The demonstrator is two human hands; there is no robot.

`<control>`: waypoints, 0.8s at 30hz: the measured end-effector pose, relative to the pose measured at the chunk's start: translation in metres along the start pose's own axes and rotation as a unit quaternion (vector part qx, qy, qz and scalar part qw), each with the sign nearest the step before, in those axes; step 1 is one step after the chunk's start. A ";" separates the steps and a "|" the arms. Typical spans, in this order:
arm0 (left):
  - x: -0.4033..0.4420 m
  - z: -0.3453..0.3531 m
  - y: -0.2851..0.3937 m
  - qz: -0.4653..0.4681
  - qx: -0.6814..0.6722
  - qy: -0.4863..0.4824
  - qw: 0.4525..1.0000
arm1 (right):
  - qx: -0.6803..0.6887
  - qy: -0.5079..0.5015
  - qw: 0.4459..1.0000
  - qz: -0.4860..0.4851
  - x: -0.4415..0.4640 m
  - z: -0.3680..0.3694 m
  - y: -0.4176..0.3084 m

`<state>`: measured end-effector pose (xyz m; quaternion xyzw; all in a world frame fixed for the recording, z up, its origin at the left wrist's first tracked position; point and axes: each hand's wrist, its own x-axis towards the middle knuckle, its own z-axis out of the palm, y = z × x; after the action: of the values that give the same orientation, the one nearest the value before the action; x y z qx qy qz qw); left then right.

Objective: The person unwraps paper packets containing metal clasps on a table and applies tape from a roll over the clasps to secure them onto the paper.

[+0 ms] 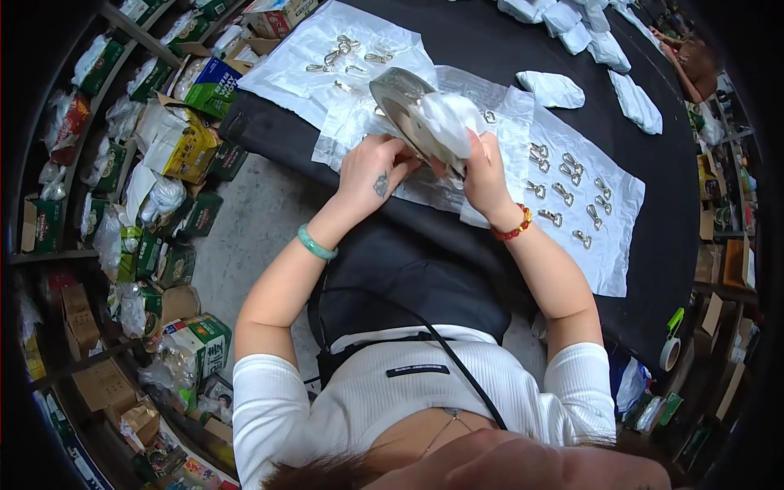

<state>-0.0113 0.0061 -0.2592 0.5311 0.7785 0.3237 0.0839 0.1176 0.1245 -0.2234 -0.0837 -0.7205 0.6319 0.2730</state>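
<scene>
My right hand (487, 175) is closed around a white wrapped bundle (447, 122), its thumb on the wrapping. A large roll of clear tape (400, 98) stands tilted against the bundle. On the roll's near side is my left hand (380, 171), fingers bent together at its lower edge; what they pinch is hidden. Beneath both hands lie sheets of thin white wrapping (604, 253). Several metal clasps (563, 193) are spread on the right sheet, and more metal clasps (335, 55) lie on the left sheet.
Wrapped white packets (551, 89) lie at the back of the black-covered table (465, 41). A smaller tape roll (670, 353) sits at its right edge. Shelves with boxes (184, 147) stand left and right. Another person's arm (690, 69) shows at the upper right.
</scene>
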 end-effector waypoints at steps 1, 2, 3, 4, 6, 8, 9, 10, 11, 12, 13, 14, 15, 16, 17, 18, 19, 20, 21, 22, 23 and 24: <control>0.000 -0.001 0.000 0.001 0.002 0.002 1.000 | 0.000 -0.001 1.000 -0.003 0.000 0.001 -0.002; -0.002 -0.002 0.001 0.011 -0.004 0.013 1.000 | 0.013 0.009 1.000 0.002 0.000 0.002 -0.005; -0.003 -0.002 0.001 0.021 -0.009 0.025 0.999 | 0.025 0.017 1.000 0.005 0.002 0.002 -0.008; -0.005 -0.002 0.001 0.030 -0.015 0.037 0.999 | 0.037 0.025 0.999 0.010 0.003 0.002 -0.010; -0.007 -0.001 0.001 0.040 -0.018 0.054 0.998 | 0.050 0.030 0.998 0.010 0.009 0.000 -0.011; -0.013 0.002 0.002 0.134 0.023 0.081 0.987 | 0.039 0.046 0.998 -0.006 0.017 -0.012 -0.004; -0.017 0.004 0.003 0.179 0.042 0.091 0.979 | 0.034 0.055 0.998 -0.011 0.021 -0.017 -0.001; -0.021 0.007 0.004 0.224 0.060 0.102 0.967 | 0.028 0.064 0.997 -0.016 0.025 -0.019 0.002; -0.024 0.010 0.005 0.223 0.060 0.102 0.968 | 0.028 0.063 0.997 -0.016 0.030 -0.020 0.005; -0.025 0.013 0.005 0.211 0.067 0.090 0.971 | 0.036 0.053 0.998 -0.021 0.036 -0.020 0.005; -0.026 0.016 0.006 0.200 0.074 0.080 0.974 | 0.043 0.042 0.998 -0.028 0.044 -0.020 0.004; -0.026 0.018 0.007 0.189 0.081 0.070 0.976 | 0.050 0.032 0.998 -0.035 0.051 -0.020 0.003; -0.026 0.017 0.010 0.178 0.089 0.059 0.978 | 0.058 0.022 0.997 -0.043 0.056 -0.019 0.003; -0.026 0.015 0.012 0.179 0.090 0.060 0.978 | 0.059 0.022 0.997 -0.044 0.061 -0.017 0.004; -0.026 0.013 0.014 0.171 0.066 0.032 0.982 | 0.045 0.024 0.998 -0.046 0.066 -0.013 0.007; -0.025 0.008 0.018 0.163 0.042 0.005 0.986 | 0.031 0.027 0.998 -0.047 0.070 -0.009 0.010; -0.025 0.004 0.022 0.154 0.018 -0.023 0.988 | 0.018 0.029 0.998 -0.048 0.072 -0.006 0.014; -0.025 0.000 0.024 0.145 -0.007 -0.051 0.988 | 0.004 0.032 0.998 -0.047 0.074 -0.004 0.018; -0.019 -0.006 0.022 0.131 -0.036 -0.025 0.990 | 0.006 0.032 0.998 -0.046 0.075 -0.004 0.022; -0.008 -0.012 0.014 0.116 -0.064 0.002 0.991 | 0.007 0.042 0.998 -0.046 0.075 -0.004 0.026; 0.004 -0.016 0.003 0.113 -0.063 0.001 0.992 | 0.009 0.051 0.998 -0.045 0.076 -0.003 0.030; 0.018 -0.020 -0.009 0.109 -0.039 0.041 0.992 | 0.010 0.059 0.997 -0.045 0.076 -0.002 0.033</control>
<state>-0.0356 0.0120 -0.2453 0.5954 0.7057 0.3824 0.0369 0.0473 0.1680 -0.2331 -0.0860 -0.7000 0.6201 0.3436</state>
